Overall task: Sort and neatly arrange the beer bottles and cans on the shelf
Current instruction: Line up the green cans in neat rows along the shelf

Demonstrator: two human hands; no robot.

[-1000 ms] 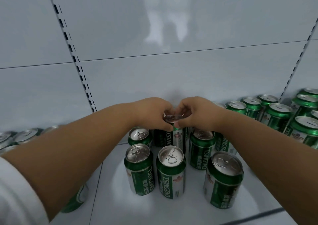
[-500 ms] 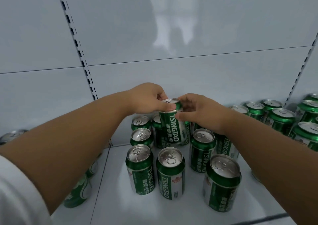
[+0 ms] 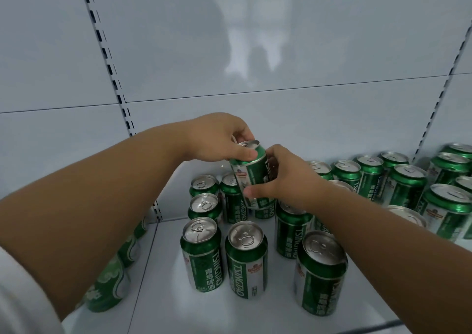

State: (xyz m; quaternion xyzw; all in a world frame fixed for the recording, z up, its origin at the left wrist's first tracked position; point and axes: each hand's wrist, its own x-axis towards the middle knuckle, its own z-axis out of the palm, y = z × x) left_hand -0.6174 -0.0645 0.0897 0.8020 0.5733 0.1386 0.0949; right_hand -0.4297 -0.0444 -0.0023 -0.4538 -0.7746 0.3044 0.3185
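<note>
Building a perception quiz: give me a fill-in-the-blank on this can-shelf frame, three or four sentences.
1. The lifted can is held by ____ hands.
2. The left hand has its grip near the can's ____ end.
3. The can bodies are mostly ____ in colour.
4. The right hand grips the can's ____.

Missing words: both; top; green; side

Green Tsingtao can (image 3: pixel 251 177) tilted, raised above upright shelved cans (image 3: pixel 201 254)

Green and silver everywhere

From my feed: cans (image 3: pixel 246 258) green with white lettering, silver tops; shelf (image 3: pixel 178 313) pale grey-white; sleeve (image 3: pixel 23 303) white.
</note>
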